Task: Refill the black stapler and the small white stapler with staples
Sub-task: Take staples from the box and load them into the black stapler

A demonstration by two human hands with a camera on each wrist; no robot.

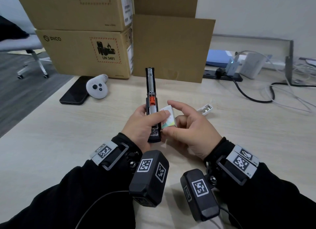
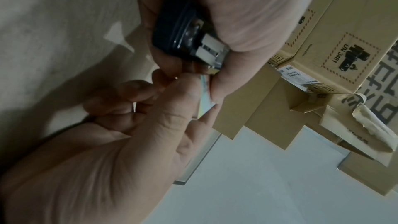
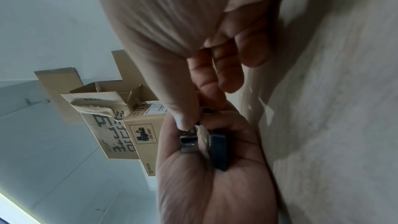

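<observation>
Both our hands meet just above the desk [image 1: 222, 126]. Our left hand [image 1: 142, 124] is wrapped round the rear of the black stapler [image 1: 151, 98], which lies opened out, its staple channel bare and pointing at the cardboard boxes [image 1: 82, 52]. Our right hand [image 1: 191, 131] pinches a small staple box [image 1: 168, 118] against the stapler's side, forefinger lifted. Well right, on the desk, lies the white stapler [image 1: 206, 109].
</observation>
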